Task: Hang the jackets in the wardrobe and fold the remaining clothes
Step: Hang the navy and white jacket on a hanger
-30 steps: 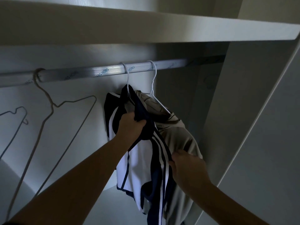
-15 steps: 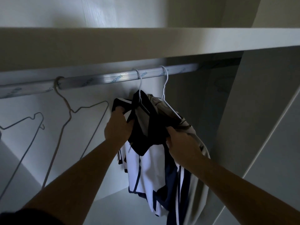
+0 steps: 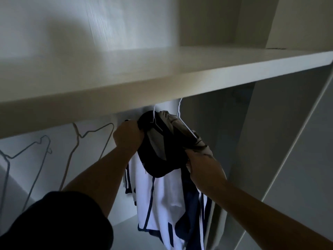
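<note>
Left hand [image 3: 128, 135] and right hand [image 3: 204, 166] each keep a grip clenched on the jacket [image 3: 162, 204], which hangs on a white hanger [image 3: 156, 124]. The shelf [image 3: 162, 82] at twelve o'clock covers its hook. Bare hangers [image 3: 93, 131] at nine o'clock.

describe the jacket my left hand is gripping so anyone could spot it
Look under the shelf, right of the bare hangers. The white jacket in the left hand has navy trim and a dark collar, unlike the beige jacket on its right.

Soft cloth jacket [image 3: 162, 195], thin metal wire hangers [image 3: 93, 134], matt white shelf [image 3: 198, 78]
</note>
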